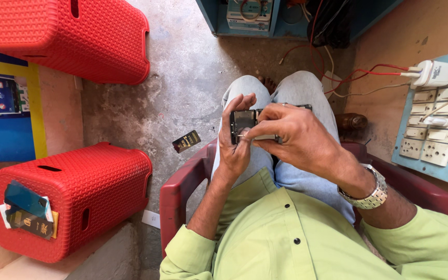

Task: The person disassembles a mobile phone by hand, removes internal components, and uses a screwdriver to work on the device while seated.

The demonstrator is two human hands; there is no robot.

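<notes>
Both hands: left hand (pixel 234 140), right hand (pixel 291 137) grip opened phone (pixel 245 124) | concrete floor (pixel 193 67) | red stools (pixel 68 197)

Phone (pixel 246 124) between both hands, above lap; stools (pixel 73 199) to the left.

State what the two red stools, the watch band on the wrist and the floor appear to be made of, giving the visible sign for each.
Red stools: likely moulded plastic, from the uniform colour, woven-pattern surface and slight sheen. Watch band on the right hand: seemingly metal, silvery with shiny links. Floor: probably bare concrete, grey, rough and blotchy.
</notes>
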